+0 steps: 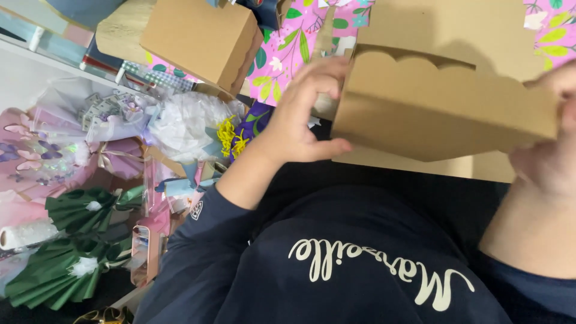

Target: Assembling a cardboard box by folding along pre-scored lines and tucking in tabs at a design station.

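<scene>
gripping a plain brown cardboard box (444,111) by both ends, scalloped edge on top | left hand (303,117) clasps left end | right hand (549,141) clasps right end | second brown box (201,39) far left

A plain brown cardboard box (441,105) with a scalloped edge along its top is sitting in the upper right of the frame, gripped at its ends by the left hand (300,114) and the right hand (549,135). A second brown cardboard box (201,39), closed and rectangular, is lying tilted at the upper centre-left, partly over pink floral wrapping paper (294,42). A small white patch label (196,210) is showing on the dark blue sleeve at centre-left.
</scene>
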